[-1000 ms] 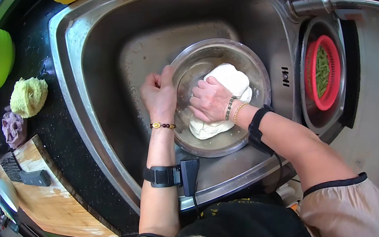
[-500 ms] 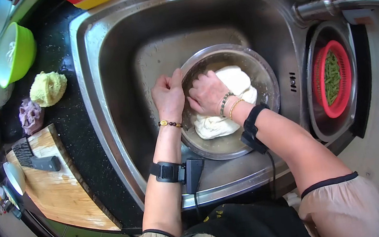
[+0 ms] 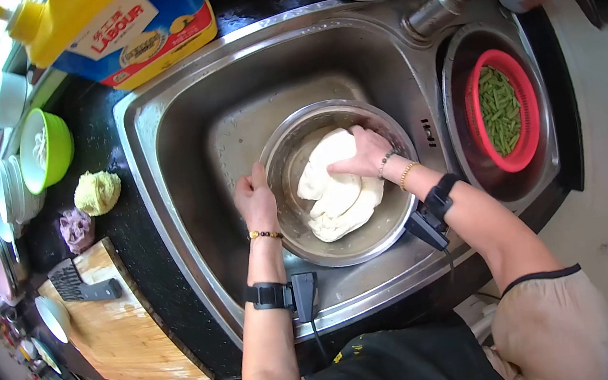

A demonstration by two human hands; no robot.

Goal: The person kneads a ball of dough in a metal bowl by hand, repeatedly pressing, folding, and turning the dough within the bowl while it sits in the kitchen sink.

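Observation:
A round metal bowl [image 3: 293, 247] stands in the sink, holding a soft, folded mass of white dough [image 3: 341, 204]. My left hand [image 3: 254, 197] is closed at the bowl's left rim, its thumb pointing up along the edge. My right hand [image 3: 362, 152] grips the upper right of the dough, with the thumb stretched across its top and the other fingers bent over its far side. The tips of those fingers are partly hidden.
Green cut beans lie in a red basket [image 3: 475, 115] in the small right basin, near the faucet [image 3: 442, 11]. A yellow-and-blue jug [image 3: 142, 34] stands behind the sink. Left are a cleaver [image 3: 93, 290] on a cutting board [image 3: 126, 332], yellow and purple cloths [image 3: 97, 193], and a green bowl [image 3: 57, 151].
My right hand has shifted from the dough's upper left to its upper right edge, and its fingers have spread. The dough's shape has changed. The camera view has tilted, showing more of the jug.

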